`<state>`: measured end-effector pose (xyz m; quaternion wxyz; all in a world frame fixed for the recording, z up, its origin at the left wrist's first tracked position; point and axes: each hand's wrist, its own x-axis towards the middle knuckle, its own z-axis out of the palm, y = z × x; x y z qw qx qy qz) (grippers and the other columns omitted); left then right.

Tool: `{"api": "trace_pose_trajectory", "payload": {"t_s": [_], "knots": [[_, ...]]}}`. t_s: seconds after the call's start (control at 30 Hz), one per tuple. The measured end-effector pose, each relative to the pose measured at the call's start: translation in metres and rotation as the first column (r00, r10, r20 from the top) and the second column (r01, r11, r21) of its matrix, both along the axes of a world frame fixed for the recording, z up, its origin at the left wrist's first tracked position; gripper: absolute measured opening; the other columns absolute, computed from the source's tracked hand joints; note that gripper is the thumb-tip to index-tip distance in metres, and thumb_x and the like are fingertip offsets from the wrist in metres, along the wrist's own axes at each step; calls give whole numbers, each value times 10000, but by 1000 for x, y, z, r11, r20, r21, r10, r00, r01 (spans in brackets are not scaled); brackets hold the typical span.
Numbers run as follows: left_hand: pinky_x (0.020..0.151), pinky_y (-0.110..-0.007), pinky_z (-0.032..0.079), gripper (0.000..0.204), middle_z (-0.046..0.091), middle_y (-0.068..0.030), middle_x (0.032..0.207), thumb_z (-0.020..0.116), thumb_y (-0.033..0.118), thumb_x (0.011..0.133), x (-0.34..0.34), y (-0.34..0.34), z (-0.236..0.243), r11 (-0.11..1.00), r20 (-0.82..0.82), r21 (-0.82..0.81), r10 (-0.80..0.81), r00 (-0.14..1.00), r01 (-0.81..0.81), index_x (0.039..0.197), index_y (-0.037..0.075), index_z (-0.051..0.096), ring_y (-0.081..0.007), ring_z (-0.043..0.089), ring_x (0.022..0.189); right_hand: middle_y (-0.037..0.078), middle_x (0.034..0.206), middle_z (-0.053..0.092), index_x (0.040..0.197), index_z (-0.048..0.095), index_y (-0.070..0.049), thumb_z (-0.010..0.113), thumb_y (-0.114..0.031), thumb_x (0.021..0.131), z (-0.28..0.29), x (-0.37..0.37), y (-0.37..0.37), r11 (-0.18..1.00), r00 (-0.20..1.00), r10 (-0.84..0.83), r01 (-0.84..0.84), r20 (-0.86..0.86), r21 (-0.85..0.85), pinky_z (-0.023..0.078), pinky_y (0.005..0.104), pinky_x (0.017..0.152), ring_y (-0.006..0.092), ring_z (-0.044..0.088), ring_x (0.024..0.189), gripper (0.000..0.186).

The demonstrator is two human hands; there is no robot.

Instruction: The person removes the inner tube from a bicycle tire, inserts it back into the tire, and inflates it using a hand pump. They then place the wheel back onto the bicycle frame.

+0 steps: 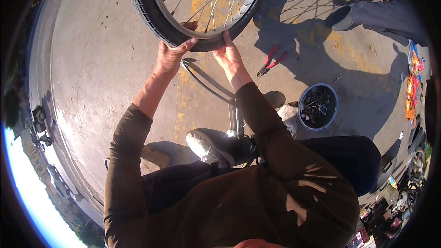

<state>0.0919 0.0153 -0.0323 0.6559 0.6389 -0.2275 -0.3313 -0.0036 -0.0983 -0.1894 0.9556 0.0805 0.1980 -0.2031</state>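
Observation:
A bicycle wheel with a black tyre, silver rim and thin spokes stands upright at the top of the view. My left hand wraps over the tyre's lower edge, fingers curled onto it. My right hand presses on the tyre just to the right, thumb up against the rubber. Both brown sleeves reach up from the bottom. A curved metal bicycle frame tube runs below the hands toward my grey shoes.
Red-handled pliers lie on the concrete to the right. A round bucket holds several metal tools and parts. Another person's dark shoe and trouser leg sit at top right. Colourful packets lie at the right edge.

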Motion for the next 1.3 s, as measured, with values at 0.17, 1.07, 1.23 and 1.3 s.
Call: {"api": "trace_pose_trajectory", "payload": {"t_s": [0.17,1.07,1.23,1.3], "knots": [[1009,-432,442,423,661,-142,1082,783,186,787,14,-3,13,1000,64,12,-25,998,25,1110,-18,602,-274,618,1087,103,1139,645,1140,582,-54,658,-288,890,3,6,15,993,995,-32,21,96,120,485,384,974,238,606,1073,351],[985,-438,477,584,663,-169,1100,838,251,712,35,3,29,983,53,101,-158,986,152,1158,-33,589,-278,624,1073,75,1105,673,1108,621,-74,704,-263,839,-15,14,25,990,984,-125,116,131,76,477,374,988,208,616,1061,339],[907,-362,507,622,685,-120,1048,859,337,677,28,-5,62,971,98,111,-222,970,211,1126,-24,623,-225,641,1010,72,1164,640,1155,602,-86,775,-422,695,-3,10,32,994,939,-35,-2,341,109,470,426,1002,231,574,1134,596],[912,-401,516,1008,676,-171,1013,780,681,568,28,-3,71,980,231,192,-91,969,47,1213,-54,537,-268,659,966,85,1214,612,1151,601,-91,782,-499,639,41,-1,28,989,906,123,-144,405,23,477,469,994,281,550,1169,679]]}}
